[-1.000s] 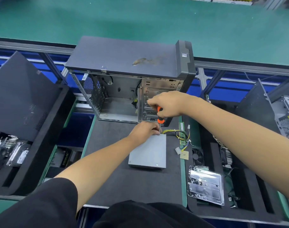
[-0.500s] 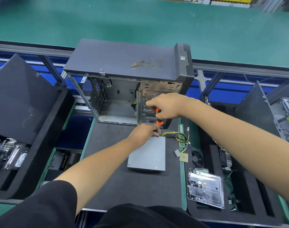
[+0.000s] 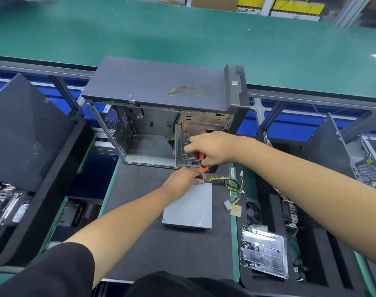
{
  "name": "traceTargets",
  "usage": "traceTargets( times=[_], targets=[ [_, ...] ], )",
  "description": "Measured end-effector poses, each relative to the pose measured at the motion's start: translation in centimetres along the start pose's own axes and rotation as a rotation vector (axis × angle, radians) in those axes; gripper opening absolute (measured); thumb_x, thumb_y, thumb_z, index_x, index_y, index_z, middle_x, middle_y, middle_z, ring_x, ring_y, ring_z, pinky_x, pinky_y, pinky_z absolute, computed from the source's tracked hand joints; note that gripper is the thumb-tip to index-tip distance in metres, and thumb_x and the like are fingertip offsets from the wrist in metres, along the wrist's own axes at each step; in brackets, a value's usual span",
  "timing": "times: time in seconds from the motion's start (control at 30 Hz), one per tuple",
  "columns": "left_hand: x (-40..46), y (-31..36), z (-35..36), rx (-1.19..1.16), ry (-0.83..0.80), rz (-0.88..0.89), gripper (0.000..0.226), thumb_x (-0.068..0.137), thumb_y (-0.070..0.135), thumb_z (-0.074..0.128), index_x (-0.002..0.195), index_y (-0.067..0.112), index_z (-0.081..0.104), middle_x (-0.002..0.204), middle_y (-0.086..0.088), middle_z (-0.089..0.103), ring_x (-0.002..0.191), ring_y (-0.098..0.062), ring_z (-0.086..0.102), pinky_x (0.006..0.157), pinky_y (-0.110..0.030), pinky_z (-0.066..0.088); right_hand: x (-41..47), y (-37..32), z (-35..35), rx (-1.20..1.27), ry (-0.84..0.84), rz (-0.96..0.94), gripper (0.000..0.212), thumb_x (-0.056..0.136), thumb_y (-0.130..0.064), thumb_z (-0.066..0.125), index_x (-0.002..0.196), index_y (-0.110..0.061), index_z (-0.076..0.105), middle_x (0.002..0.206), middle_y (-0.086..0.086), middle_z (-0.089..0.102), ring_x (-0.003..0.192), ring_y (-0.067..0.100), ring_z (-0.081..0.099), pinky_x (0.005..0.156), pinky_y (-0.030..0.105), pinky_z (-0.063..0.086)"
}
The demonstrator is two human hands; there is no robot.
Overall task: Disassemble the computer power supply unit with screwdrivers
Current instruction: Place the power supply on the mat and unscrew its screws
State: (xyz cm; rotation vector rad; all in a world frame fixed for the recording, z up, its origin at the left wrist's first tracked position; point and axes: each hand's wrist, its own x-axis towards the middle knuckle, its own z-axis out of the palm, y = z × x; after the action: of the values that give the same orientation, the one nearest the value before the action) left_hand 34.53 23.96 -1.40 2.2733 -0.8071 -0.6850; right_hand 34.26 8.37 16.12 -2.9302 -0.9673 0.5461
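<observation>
Power supply unit [image 3: 188, 206] — grey box, flat on the dark mat [image 3: 140, 243], centre frame. Left hand [image 3: 184, 179] grasps its far edge. Right hand [image 3: 210, 148] clenched around orange-handled screwdriver [image 3: 202, 161], tip down at the unit's far corner. Open computer case [image 3: 161, 116] — behind.

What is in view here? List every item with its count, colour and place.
power supply unit: one, grey, flat on the dark mat, centre.
screwdriver: one, orange handle, upright at the unit's far edge.
cables: one bundle, yellow and black, right of the unit.
computer case: one, dark grey, open, behind the unit.
plastic tray: one, clear, right foam bin.
side panel: one, black, leaning at left.
left hand: rests on the unit's far edge.
right hand: grips the screwdriver.
</observation>
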Motion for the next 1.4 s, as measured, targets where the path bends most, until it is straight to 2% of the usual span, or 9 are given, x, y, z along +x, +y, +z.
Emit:
traceTargets(
  times=[0.2,0.27,0.4,0.53,0.73,0.87,0.97,1.17,1.4],
  targets=[
    [-1.2,0.1,1.9,-0.046,0.203,-0.059,0.011,0.089,0.044,0.071,0.096,0.038,0.066,0.096,0.026,0.071,0.094,0.003,0.063,0.079,-0.017,0.044,0.0,0.1,0.4,0.043,0.012,-0.035,0.029,0.072,-0.004,0.058,0.081,-0.031,0.050,0.084,-0.011,0.040,0.084,0.021,0.054,0.051,0.028,0.025],
    [-1.6,0.2,2.7,-0.094,0.279,-0.059,0.013,0.088,0.044,0.072,0.094,0.037,0.064,0.097,0.031,0.070,0.093,0.007,0.064,0.074,-0.006,0.037,-0.1,0.1,0.2,0.045,-0.013,-0.023,0.031,0.075,-0.012,0.063,0.097,-0.031,0.052,0.091,-0.011,0.044,0.086,0.020,0.054,0.054,0.029,0.028],
    [-1.8,0.1,3.4,-0.150,0.359,0.003,0.012,0.088,0.037,0.076,0.094,0.033,0.066,0.097,0.028,0.072,0.093,0.005,0.065,0.077,-0.014,0.046,0.0,0.0,-0.4,-0.192,-0.018,0.057,0.037,0.090,-0.040,0.056,0.121,-0.024,0.045,0.082,-0.001,0.045,0.064,0.025,0.043,0.052,0.032,0.026],
    [-1.8,0.0,3.3,-0.174,0.361,-0.001,0.010,0.088,0.038,0.077,0.095,0.035,0.071,0.096,0.030,0.072,0.094,0.008,0.065,0.077,-0.009,0.046,-0.2,-0.2,-0.5,-0.219,-0.066,0.113,0.011,0.097,-0.033,0.045,0.099,-0.024,0.039,0.065,0.000,0.033,0.053,0.018,0.032,0.047,0.032,0.019],
    [-1.9,0.0,3.4,-0.178,0.373,-0.013,0.010,0.087,0.040,0.078,0.095,0.036,0.072,0.097,0.033,0.070,0.093,0.013,0.063,0.073,-0.003,0.041,-1.2,0.7,-1.0,0.059,-0.065,0.043,0.017,0.082,-0.016,0.060,0.082,-0.020,0.043,0.078,0.002,0.057,0.073,0.024,0.052,0.056,0.036,0.035],
    [-1.9,0.1,3.5,-0.159,0.370,-0.022,0.012,0.086,0.042,0.078,0.095,0.036,0.072,0.096,0.030,0.072,0.092,0.010,0.064,0.072,-0.005,0.043,-1.7,0.8,-1.1,0.208,-0.053,0.061,0.021,0.071,-0.011,0.069,0.077,-0.028,0.059,0.084,-0.011,0.052,0.077,0.007,0.051,0.059,0.030,0.036],
    [-1.9,0.1,3.5,-0.183,0.363,-0.036,0.013,0.086,0.045,0.078,0.092,0.036,0.071,0.095,0.031,0.071,0.091,0.009,0.065,0.074,-0.008,0.045,-1.5,0.2,-0.5,0.265,-0.089,0.059,0.027,0.072,-0.002,0.064,0.080,-0.027,0.069,0.090,-0.009,0.046,0.084,0.013,0.050,0.063,0.027,0.040],
    [-1.9,0.1,3.5,-0.167,0.361,-0.037,0.012,0.087,0.044,0.076,0.091,0.035,0.070,0.097,0.030,0.071,0.092,0.005,0.066,0.077,-0.016,0.049,-1.0,-0.8,-0.8,-0.129,-0.042,0.152,0.025,0.089,-0.047,0.054,0.098,-0.028,0.041,0.074,-0.006,0.040,0.063,0.020,0.044,0.049,0.031,0.022],
    [-1.8,-0.1,3.6,-0.172,0.349,-0.033,0.011,0.087,0.043,0.077,0.092,0.035,0.072,0.096,0.028,0.072,0.092,0.005,0.066,0.081,-0.026,0.054,-1.3,-0.2,-1.7,0.057,-0.136,0.113,0.014,0.083,-0.024,0.059,0.088,-0.026,0.046,0.078,-0.005,0.056,0.068,0.007,0.048,0.053,0.032,0.030]
  ],
)
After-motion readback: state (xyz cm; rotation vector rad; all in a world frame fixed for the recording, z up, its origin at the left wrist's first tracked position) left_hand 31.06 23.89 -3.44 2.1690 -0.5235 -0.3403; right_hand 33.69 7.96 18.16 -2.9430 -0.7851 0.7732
